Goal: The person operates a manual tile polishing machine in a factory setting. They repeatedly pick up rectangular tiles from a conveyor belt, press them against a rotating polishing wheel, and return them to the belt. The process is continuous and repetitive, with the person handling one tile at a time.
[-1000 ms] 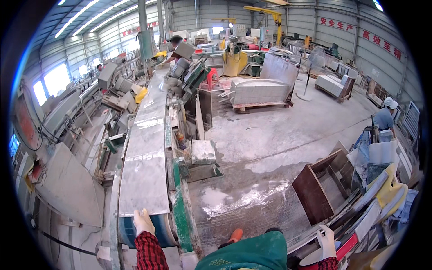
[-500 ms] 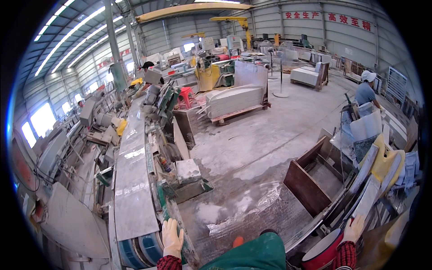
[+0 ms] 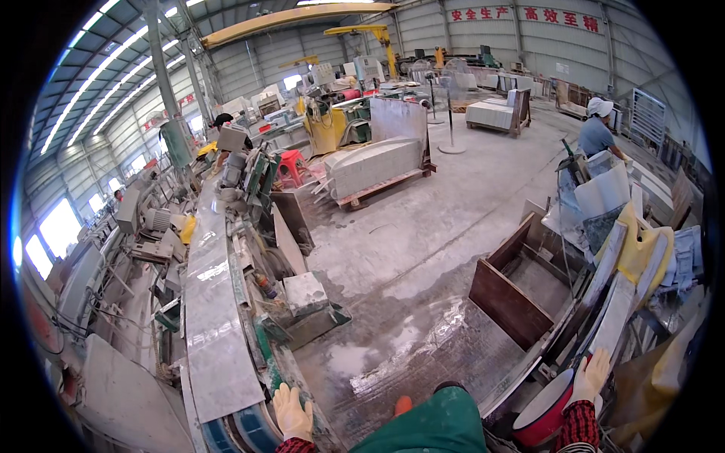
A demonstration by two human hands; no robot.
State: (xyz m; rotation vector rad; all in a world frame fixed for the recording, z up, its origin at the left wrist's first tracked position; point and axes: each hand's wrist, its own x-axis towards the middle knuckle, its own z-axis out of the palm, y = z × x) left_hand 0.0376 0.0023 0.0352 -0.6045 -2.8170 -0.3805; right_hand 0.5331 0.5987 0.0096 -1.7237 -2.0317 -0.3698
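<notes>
Resting flat with fingers spread, the gloved left hand [image 3: 292,411] presses on the green edge of the conveyor [image 3: 266,355], the long grey stone slab [image 3: 211,317] lying just beside it toward eleven o'clock. The gloved right hand [image 3: 589,375], fingers loosely open, touches the upright stone slabs [image 3: 612,317] at its twelve o'clock, above a red basin [image 3: 545,414].

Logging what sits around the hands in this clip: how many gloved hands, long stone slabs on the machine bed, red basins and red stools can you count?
Gloved hands: 2, left hand and right hand
Long stone slab on the machine bed: 1
Red basin: 1
Red stool: 1
Total: 5
</notes>
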